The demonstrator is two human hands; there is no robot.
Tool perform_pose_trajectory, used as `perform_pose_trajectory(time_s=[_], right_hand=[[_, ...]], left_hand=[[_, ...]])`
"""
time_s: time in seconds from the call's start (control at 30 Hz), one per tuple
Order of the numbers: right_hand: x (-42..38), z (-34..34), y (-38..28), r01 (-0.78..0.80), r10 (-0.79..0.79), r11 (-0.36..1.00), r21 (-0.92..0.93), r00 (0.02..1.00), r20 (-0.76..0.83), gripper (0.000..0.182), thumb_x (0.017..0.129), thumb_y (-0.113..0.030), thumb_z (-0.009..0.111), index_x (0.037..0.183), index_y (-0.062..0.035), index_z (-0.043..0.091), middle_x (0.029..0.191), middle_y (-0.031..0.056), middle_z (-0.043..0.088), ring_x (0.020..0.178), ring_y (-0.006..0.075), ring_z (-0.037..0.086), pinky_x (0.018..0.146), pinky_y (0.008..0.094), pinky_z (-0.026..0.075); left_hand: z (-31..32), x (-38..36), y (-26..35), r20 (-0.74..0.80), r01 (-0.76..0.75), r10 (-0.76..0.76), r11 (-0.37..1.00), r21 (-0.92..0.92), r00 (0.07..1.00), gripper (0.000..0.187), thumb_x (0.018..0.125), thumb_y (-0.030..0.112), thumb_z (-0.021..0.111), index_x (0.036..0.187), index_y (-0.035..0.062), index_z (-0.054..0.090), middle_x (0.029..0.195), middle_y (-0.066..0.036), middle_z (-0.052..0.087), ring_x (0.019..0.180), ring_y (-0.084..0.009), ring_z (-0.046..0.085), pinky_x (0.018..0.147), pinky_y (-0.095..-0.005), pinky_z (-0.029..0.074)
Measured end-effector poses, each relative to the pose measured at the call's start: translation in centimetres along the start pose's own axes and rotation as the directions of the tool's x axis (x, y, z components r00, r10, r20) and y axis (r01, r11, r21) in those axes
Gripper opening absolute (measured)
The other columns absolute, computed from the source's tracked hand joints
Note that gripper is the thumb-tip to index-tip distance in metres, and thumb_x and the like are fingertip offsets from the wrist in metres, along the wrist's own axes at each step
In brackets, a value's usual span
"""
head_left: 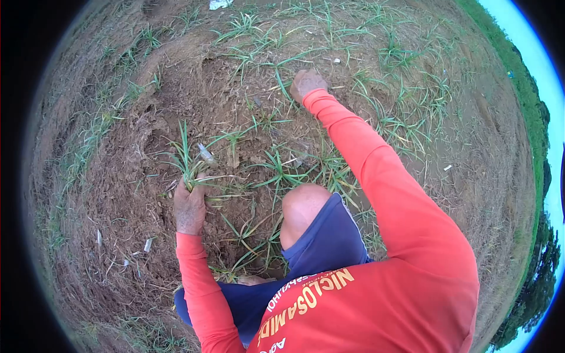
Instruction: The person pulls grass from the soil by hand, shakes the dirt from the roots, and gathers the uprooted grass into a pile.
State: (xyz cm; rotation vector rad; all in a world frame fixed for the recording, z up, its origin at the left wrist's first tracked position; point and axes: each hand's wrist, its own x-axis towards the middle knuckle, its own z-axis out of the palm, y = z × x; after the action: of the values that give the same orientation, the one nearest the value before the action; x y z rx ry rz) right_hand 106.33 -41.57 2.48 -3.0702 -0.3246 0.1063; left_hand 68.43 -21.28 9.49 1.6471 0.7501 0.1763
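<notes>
Grassy tuft (186, 157) pinched at its base by left hand (190, 207), over brown soil (158, 132) near bent knee (304, 213). Farther forward, beside green blades (282, 88), curled right hand (308, 86); cannot tell if gripping anything.

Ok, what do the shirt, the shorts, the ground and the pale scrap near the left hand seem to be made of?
Shirt: probably thin, matte knit cloth; the sleeves crease softly.
Shorts: dull, smooth fabric by their folds, fibre unclear.
Ground: dull brown soil, with visible clods.
Pale scrap near the left hand: perhaps thin plastic, given its whitish look; too small to be sure.
</notes>
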Motion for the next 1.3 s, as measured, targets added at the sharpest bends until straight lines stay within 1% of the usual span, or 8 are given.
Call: perform_pose_trajectory(time_s=[0.2,0.37,0.5,0.8,0.87,1.03,1.17,1.3], right_hand=[[3.4,-0.5,1.4,0.237,-0.219,0.967,-0.087,0.959,0.179,0.037,0.093,-0.025,0.059,0.120,-0.0053,0.074,0.125,0.0197,0.072,0.113,0.0356,0.071,0.095,0.0495,0.056],[3.8,-2.1,1.8,0.286,-0.272,0.952,-0.112,0.954,0.124,0.030,0.090,-0.020,0.063,0.112,-0.0059,0.078,0.117,0.0206,0.074,0.106,0.0373,0.073,0.091,0.0467,0.059],[4.9,-0.1,3.8,0.170,-0.177,0.981,0.095,0.982,0.064,0.031,0.087,-0.021,0.067,0.108,-0.0011,0.078,0.112,0.0234,0.074,0.105,0.0385,0.073,0.090,0.0482,0.058],[6.3,0.7,4.9,0.100,-0.116,0.990,0.103,0.980,0.160,0.038,0.083,-0.029,0.072,0.107,-0.0003,0.078,0.114,0.0260,0.073,0.108,0.0383,0.072,0.093,0.0464,0.058],[6.3,1.3,4.8,-0.059,0.017,0.974,0.217,0.982,0.190,0.034,0.087,-0.028,0.068,0.107,-0.0015,0.078,0.116,0.0250,0.073,0.110,0.0375,0.071,0.094,0.0448,0.057],[8.8,4.3,6.9,0.196,-0.184,0.980,-0.041,0.962,0.204,0.029,0.092,-0.018,0.058,0.105,-0.0005,0.078,0.108,0.0266,0.074,0.107,0.0388,0.072,0.091,0.0464,0.058],[5.4,0.2,6.2,-0.066,0.030,0.973,0.222,0.986,0.163,0.031,0.087,-0.020,0.065,0.106,0.0024,0.077,0.116,0.0289,0.071,0.113,0.0423,0.069,0.096,0.0467,0.056],[4.7,0.1,6.2,-0.076,0.046,0.977,0.197,0.987,0.153,0.032,0.087,-0.021,0.065,0.106,0.0031,0.076,0.115,0.0298,0.071,0.111,0.0431,0.070,0.095,0.0470,0.057]], left_hand=[[-0.7,0.7,-1.4,0.026,-0.068,0.067,0.997,0.032,0.997,0.018,0.103,0.025,0.065,0.109,0.0076,0.064,0.071,0.006,0.049,0.056,-0.0033,0.045,0.047,-0.0234,0.037],[-0.9,-0.1,0.8,0.027,-0.013,0.013,1.000,-0.023,1.000,0.018,0.104,0.025,0.065,0.110,0.0078,0.064,0.069,0.007,0.050,0.055,-0.0028,0.045,0.047,-0.0226,0.037],[-1.8,0.7,-0.3,0.015,0.031,-0.030,0.997,-0.075,0.999,0.015,0.104,0.025,0.065,0.106,0.0108,0.063,0.073,0.007,0.051,0.056,-0.0030,0.045,0.048,-0.0221,0.036],[-2.3,1.1,-0.3,-0.007,0.004,-0.005,0.997,-0.081,1.000,0.016,0.104,0.026,0.066,0.101,0.0105,0.061,0.073,0.006,0.053,0.055,-0.0043,0.047,0.048,-0.0229,0.036],[-2.2,1.0,-0.2,-0.024,-0.010,0.008,0.997,-0.079,1.000,0.016,0.104,0.026,0.066,0.102,0.0101,0.062,0.072,0.006,0.053,0.054,-0.0045,0.047,0.047,-0.0227,0.037],[-2.6,1.3,-0.3,-0.019,-0.021,0.019,0.997,-0.078,1.000,0.014,0.102,0.022,0.066,0.101,0.0079,0.063,0.072,0.006,0.052,0.055,-0.0039,0.047,0.047,-0.0224,0.037],[-2.9,0.5,0.3,-0.032,-0.010,0.007,0.995,-0.101,0.999,0.017,0.102,0.022,0.066,0.108,0.0065,0.064,0.072,0.005,0.055,0.054,-0.0047,0.048,0.046,-0.0224,0.037],[-3.8,0.2,0.1,-0.033,0.038,-0.042,0.993,-0.108,0.999,0.020,0.101,0.022,0.067,0.113,0.0059,0.066,0.072,0.004,0.059,0.055,-0.0043,0.049,0.047,-0.0225,0.038]])
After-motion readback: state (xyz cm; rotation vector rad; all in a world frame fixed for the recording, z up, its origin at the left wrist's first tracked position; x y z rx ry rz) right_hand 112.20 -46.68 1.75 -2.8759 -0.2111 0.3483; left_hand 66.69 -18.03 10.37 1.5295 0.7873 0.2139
